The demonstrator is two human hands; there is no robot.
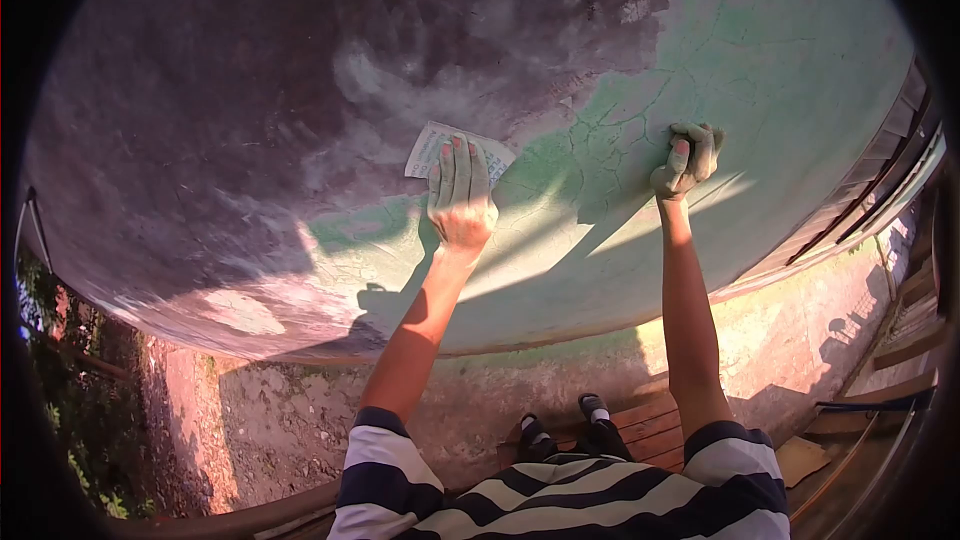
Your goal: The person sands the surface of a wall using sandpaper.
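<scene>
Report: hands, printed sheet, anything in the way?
Left hand open, laid flat over printed sheet against wall. Right hand curled at wall's green area, no object visible in it. Nothing seen blocking sheet.

The left hand (463,205) covers part of that paper sheet (424,154), and honestly the print's too small to read. No clue if the curled right hand (690,162) is hiding anything. Top edge chops off the wall (760,50), bottom crops the striped shirt (590,500), and the foliage (88,445) is murky.
</scene>
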